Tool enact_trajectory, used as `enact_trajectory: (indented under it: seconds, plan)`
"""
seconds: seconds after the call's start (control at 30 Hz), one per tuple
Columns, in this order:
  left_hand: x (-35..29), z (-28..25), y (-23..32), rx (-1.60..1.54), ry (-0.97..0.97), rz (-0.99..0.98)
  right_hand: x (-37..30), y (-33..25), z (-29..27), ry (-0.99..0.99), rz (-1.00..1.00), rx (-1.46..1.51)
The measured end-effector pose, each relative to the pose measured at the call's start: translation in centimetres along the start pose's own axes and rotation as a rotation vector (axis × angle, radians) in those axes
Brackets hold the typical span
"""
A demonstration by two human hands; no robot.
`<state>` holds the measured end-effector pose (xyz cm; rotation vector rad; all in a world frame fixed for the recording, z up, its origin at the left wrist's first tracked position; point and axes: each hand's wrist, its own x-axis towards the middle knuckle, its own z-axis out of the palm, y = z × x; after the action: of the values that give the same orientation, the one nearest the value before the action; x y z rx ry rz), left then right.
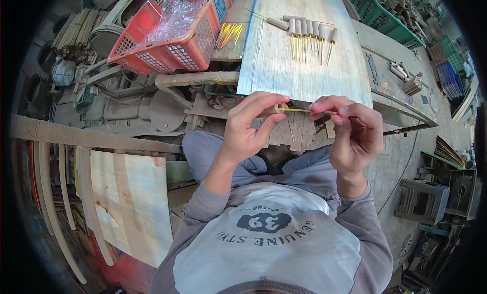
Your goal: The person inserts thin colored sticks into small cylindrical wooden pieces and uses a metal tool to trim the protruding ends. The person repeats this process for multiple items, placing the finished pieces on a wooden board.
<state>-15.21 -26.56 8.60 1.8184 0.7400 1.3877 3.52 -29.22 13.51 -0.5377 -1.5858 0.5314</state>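
Note:
In front of my lap, my left hand (246, 129) is closed around a small wooden handle (278, 109), of which mostly the round end shows. A thin yellow rod (296, 110) runs level from that end to my right hand (355, 134), whose thumb and fingers pinch its other end. Whether the rod's tip is inside the handle or only touches it, I cannot tell. Beyond my hands, several grey-brown handles with thin rods (309, 27) lie in a row on a pale wooden board (274, 71), mostly with rods toward me. One handle with a dark rod (277, 23) lies crosswise.
Left of the board, a bundle of yellow rods (230, 35) lies beside a red plastic crate (187, 53) holding clear plastic wrap. A green crate (378, 17) stands at far right, with short wooden pieces (413, 85) nearer. A wooden rail (91, 134) crosses my left side. A stool (422, 198) stands at right.

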Motion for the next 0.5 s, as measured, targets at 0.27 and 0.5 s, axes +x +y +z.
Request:
enact_trajectory:
  seconds: [0.27, 0.5]
  plan:
    - [-1.5, -0.2, -1.0, -0.051, -0.004, 0.013, -0.1, 0.1, 0.4, -0.017, 0.048, 0.049]
    - [-1.4, 0.1, -1.0, -0.087, 0.01, -0.018, 0.0, -0.1, 0.0, -0.024, 0.039, 0.052]
